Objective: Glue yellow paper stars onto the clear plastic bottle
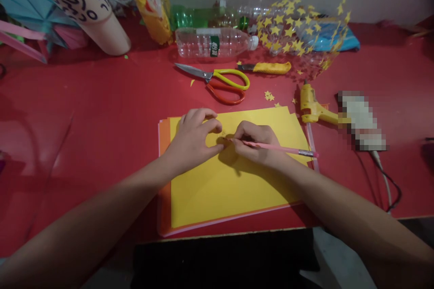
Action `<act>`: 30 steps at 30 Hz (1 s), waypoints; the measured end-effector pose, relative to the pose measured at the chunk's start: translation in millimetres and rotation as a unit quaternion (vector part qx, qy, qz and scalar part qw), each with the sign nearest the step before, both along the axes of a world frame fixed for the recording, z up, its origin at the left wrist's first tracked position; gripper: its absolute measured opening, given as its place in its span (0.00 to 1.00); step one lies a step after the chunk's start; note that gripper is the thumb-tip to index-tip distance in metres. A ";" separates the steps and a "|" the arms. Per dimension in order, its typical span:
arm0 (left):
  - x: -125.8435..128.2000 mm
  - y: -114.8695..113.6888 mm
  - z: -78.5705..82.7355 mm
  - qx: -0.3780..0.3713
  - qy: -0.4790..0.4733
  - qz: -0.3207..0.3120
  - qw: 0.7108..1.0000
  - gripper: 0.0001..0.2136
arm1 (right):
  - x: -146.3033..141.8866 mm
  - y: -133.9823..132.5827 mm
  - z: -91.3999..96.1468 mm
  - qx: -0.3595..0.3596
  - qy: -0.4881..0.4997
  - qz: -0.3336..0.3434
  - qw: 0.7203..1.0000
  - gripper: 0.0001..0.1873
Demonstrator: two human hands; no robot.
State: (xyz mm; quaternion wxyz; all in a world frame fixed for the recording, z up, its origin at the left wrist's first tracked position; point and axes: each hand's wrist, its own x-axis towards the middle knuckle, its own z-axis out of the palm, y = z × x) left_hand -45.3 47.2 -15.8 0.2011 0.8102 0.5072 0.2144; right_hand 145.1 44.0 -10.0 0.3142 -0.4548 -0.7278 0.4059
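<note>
A yellow sheet of paper lies on top of a stack with orange and pink sheets at its edges. My left hand rests on the yellow sheet, fingers curved and apart from the thumb. Its thumb tip presses on the paper beside a small dark spot that I cannot make out clearly. In my right hand is a pink pencil, gripped near its point, with the eraser end toward the right. The pencil's point meets the paper close to my left thumb, and faint marks show just above.
Beyond the paper lie scissors, a yellow utility knife and small yellow stars. A yellow glue gun is at the right. Clear plastic bottles, a star-covered clear piece and a white tumbler line the back.
</note>
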 end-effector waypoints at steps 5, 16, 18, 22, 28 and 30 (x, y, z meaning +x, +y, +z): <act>0.3 -0.1 0.9 -0.004 0.001 0.003 1.000 0.07 | -0.1 0.2 0.6 0.004 -0.011 0.014 1.000 0.06; -1.1 0.3 -0.4 -0.002 0.009 -0.003 1.000 0.08 | 4.0 7.3 1.3 -0.061 0.085 -0.032 0.994 0.08; -2.0 0.7 -1.7 -0.001 0.013 -0.009 1.000 0.09 | 8.1 10.0 4.4 -0.099 0.130 -0.072 0.984 0.11; -3.8 1.6 -5.0 0.005 0.009 -0.011 1.000 0.09 | 12.9 9.7 8.2 -0.142 0.114 -0.055 0.982 0.12; -3.9 0.8 -5.1 0.014 0.004 -0.004 1.000 0.08 | 8.0 9.5 2.3 -0.137 0.091 -0.013 0.986 0.07; -3.6 -0.1 -3.6 0.011 0.008 -0.006 1.000 0.10 | 7.9 10.8 1.8 -0.128 0.090 -0.020 0.987 0.05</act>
